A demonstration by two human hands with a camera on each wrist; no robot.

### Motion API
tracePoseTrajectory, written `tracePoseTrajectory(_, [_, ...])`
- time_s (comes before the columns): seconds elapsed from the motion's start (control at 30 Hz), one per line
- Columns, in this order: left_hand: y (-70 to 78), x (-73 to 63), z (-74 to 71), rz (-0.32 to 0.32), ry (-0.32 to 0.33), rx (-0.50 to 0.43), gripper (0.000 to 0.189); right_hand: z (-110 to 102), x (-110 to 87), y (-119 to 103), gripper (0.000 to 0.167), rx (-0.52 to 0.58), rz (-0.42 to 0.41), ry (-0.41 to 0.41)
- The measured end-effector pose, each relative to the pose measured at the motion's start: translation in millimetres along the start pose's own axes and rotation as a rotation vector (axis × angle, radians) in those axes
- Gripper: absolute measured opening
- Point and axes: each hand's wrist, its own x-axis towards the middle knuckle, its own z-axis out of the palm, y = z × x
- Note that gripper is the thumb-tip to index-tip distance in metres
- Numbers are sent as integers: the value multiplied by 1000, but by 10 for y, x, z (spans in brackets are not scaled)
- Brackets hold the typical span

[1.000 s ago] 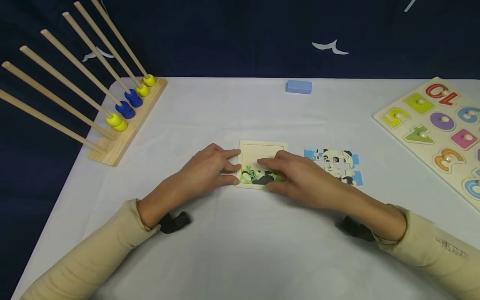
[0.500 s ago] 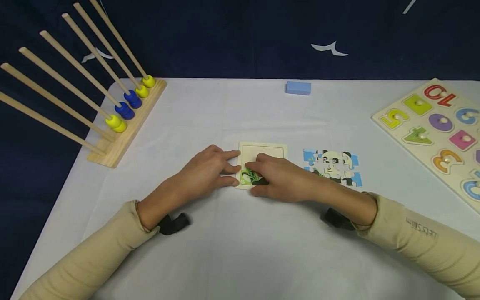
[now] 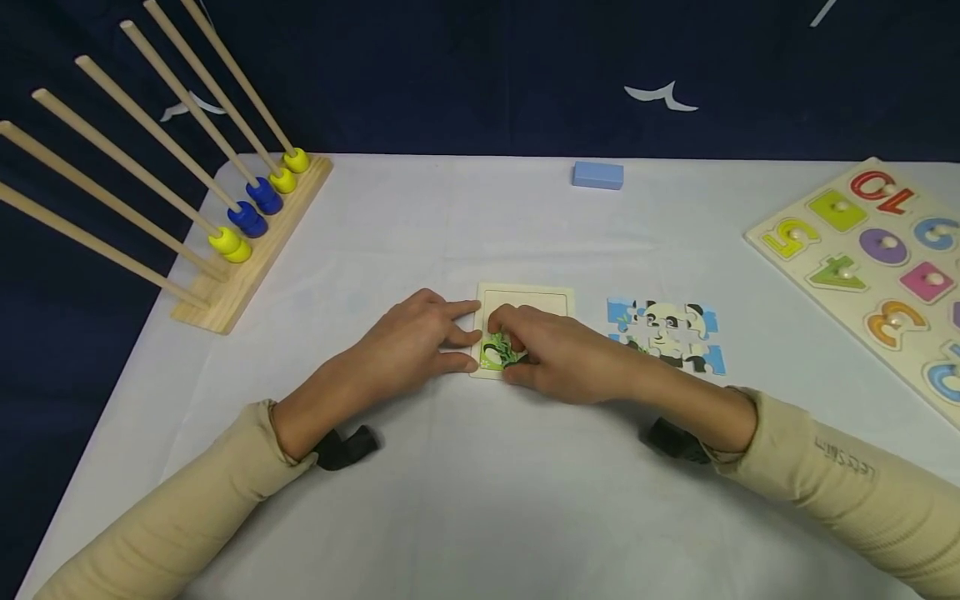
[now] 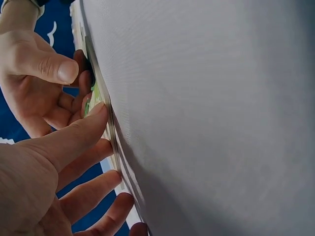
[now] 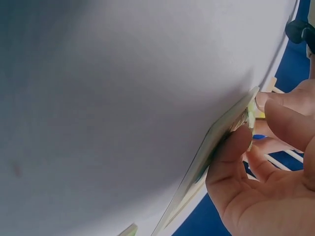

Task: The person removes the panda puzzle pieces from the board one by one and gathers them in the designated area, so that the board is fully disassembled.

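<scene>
A small square puzzle tray (image 3: 528, 297) lies mid-table, its upper part bare wood and its lower part holding green-and-black panda picture. My left hand (image 3: 401, 342) rests at the tray's left side, thumb and fingers extended against its edge. Over the tray's lower half, my right hand (image 3: 558, 354) has its index finger and thumb bent toward each other around a green puzzle piece (image 3: 498, 351). In the right wrist view this piece (image 5: 250, 120) shows raised by the fingertips. The right hand covers the tray's lower right part.
Right of the tray lie several panda puzzle pieces (image 3: 663, 321), fitted loosely together. A blue block (image 3: 597, 175) lies at the back. A bead stacker (image 3: 247, 267) with tall pegs stands left, and a number board (image 3: 855, 250) lies right.
My right hand has moved left across the tray, to the lower left picture part, and its index finger has curled in. My left hand has stayed at the tray's edge.
</scene>
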Motion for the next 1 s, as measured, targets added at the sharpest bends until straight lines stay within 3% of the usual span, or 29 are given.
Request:
tracePoseTrajectory(0.5, [6, -9, -4, 21, 13, 4, 38, 8, 56, -51, 22, -37, 47, 92])
tracePoseTrajectory(1.0, [3, -5, -2, 5, 8, -14, 38, -16, 112, -77, 24, -81, 58, 131])
